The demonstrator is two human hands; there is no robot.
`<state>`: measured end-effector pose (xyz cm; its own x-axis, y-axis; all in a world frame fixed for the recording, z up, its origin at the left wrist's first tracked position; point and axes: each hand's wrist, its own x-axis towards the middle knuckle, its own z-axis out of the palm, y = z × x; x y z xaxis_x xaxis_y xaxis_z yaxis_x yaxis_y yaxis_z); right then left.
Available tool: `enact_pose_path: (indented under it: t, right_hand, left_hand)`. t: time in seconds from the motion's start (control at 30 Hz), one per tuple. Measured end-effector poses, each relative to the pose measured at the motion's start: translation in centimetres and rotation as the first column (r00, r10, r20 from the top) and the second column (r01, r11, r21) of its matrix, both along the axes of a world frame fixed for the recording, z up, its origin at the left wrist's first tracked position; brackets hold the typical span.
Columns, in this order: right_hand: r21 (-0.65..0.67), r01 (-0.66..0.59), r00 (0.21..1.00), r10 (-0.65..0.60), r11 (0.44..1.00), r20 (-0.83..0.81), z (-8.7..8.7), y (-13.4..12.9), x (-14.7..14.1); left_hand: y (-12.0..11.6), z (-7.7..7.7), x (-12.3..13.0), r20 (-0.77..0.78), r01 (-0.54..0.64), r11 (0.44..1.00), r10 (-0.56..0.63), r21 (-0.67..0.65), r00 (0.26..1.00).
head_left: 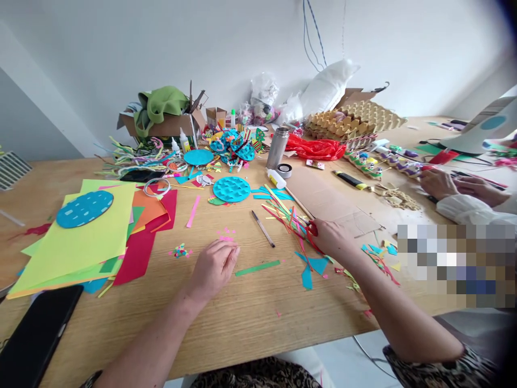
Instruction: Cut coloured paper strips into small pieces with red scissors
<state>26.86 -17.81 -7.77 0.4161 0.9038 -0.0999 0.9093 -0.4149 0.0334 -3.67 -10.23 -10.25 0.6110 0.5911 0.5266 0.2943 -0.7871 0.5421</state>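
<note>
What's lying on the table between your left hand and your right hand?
In the head view, a pen and a green paper strip lie between them, with blue paper scraps closer to the right hand.

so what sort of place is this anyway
Probably a craft workroom or art classroom: there is a pile of coloured paper, red-handled scissors in the person's right hand, and stacked egg trays farther back.

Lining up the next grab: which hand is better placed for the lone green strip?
Probably the left hand: it's close beside the green strip, while the right hand holds the red-handled scissors.
</note>
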Motion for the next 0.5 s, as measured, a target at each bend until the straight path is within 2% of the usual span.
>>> enact_pose_path:
  t: [0.17,0.3,0.5]
  right_hand:
    - [0.012,-0.051,0.998,0.05,0.999,0.034,0.1,0.1,-0.2]
    - [0.076,-0.109,0.994,0.107,0.991,0.035,0.9,0.7,0.2]
    - [0.14,-0.357,0.934,0.356,0.924,0.032,1.3,2.4,-0.1]
  left_hand:
    - [-0.1,-0.1,0.0,0.009,-0.001,1.0,0.001,-0.005,1.0]
    - [-0.1,-0.1,0.0,0.008,0.001,1.0,-0.001,-0.002,1.0]
    - [-0.1,0.1,0.0,0.01,-0.002,1.0,0.002,0.013,1.0]
